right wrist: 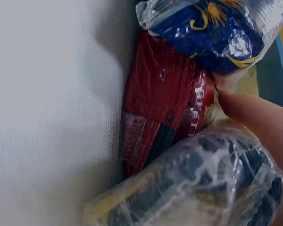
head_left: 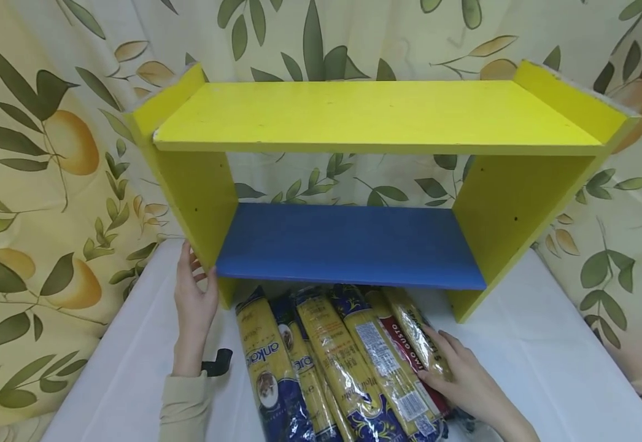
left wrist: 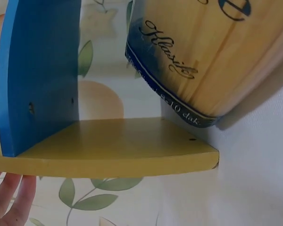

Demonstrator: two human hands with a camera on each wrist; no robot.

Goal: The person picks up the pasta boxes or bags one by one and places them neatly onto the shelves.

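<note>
Several long packs of spaghetti lie side by side under a yellow and blue shelf unit (head_left: 354, 245), their near ends toward me. My left hand (head_left: 195, 307) touches the unit's left side panel, fingers along its outer face and thumb near the front edge. In the left wrist view those fingers (left wrist: 20, 197) lie against the yellow panel. My right hand (head_left: 470, 383) rests across the rightmost spaghetti pack (head_left: 409, 313), with its thumb over the red-labelled spaghetti pack (head_left: 401, 337). The right wrist view shows the thumb (right wrist: 245, 106) beside the red wrapper (right wrist: 155, 80).
A white cloth (head_left: 553, 356) covers the table. Behind and beside it hangs a leaf-patterned curtain (head_left: 39, 184). The blue shelf board (head_left: 348, 245) sits above the packs' far ends. A black wrist device (head_left: 218, 362) is on my left wrist.
</note>
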